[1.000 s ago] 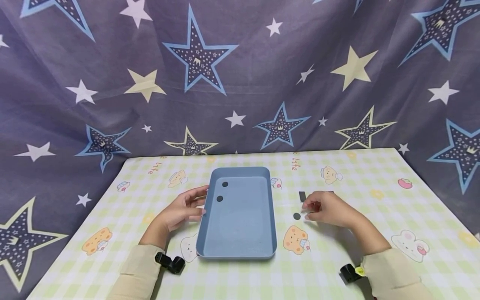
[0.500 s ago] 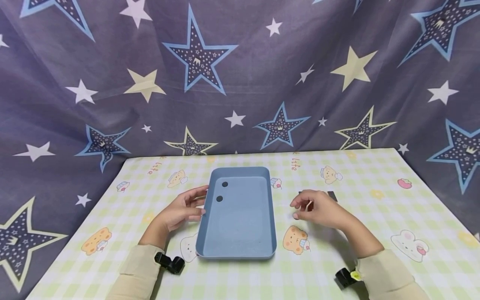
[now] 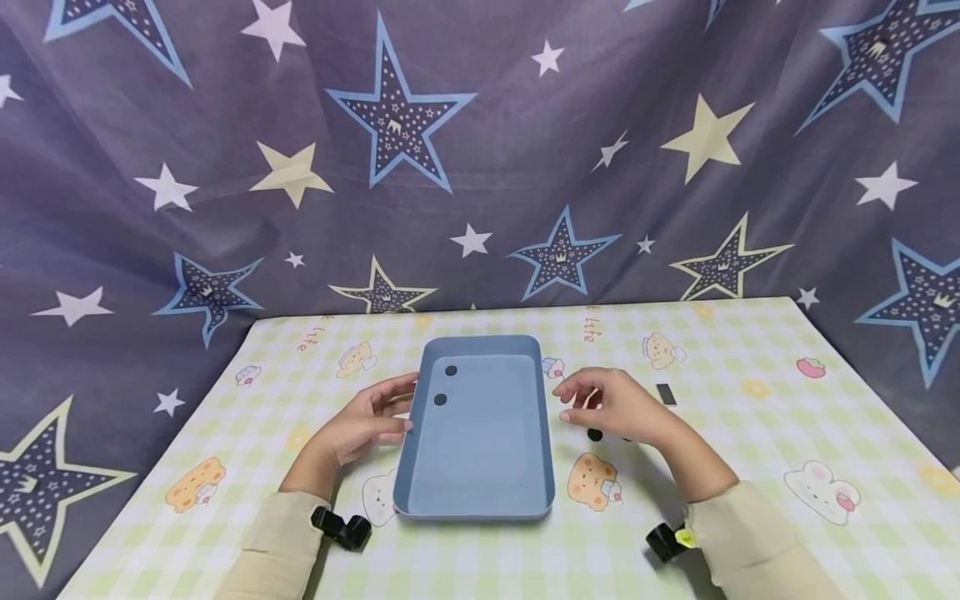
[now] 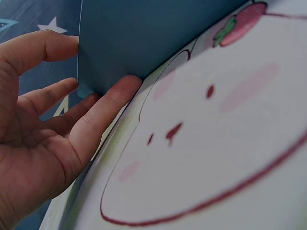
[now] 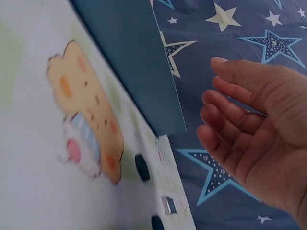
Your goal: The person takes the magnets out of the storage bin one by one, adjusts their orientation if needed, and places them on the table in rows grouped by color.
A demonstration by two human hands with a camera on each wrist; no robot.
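At the left long side of the tray (image 3: 480,467), the left hand (image 3: 363,425) stands with fingers extended and spread wide, palm turned inward. The left wrist view shows one finger laid against the outer wall; contact by the remaining fingertips, close to the rim, cannot be fully determined. The left forearm rises from the lower edge, angled inward, in a cream left sleeve (image 3: 272,546).

At the opposite side, the right hand (image 3: 618,408) is held above the counter (image 3: 480,567), just beside the tray's right wall and apart from it. Its fingers are loosely bent, with a moderate gap between thumb and fingers; the wrist is raised and the right sleeve (image 3: 753,537) slants in from the lower right. A black wrist camera is mounted on each forearm, one left (image 3: 341,528), one right (image 3: 667,542).

The tray is a blue rectangular piece, lying flat between the hands. Inside, near its far left corner, lie two black discs: the far disc (image 3: 451,371) and the near disc (image 3: 440,400), well apart from the walls opposite. Below the right hand lies a counter disc (image 3: 595,434), with a second, partly hidden disc (image 3: 627,438) near it. A black rectangle (image 3: 666,394) lies beyond the right wrist. Behind hangs a star-printed curtain (image 3: 480,183).
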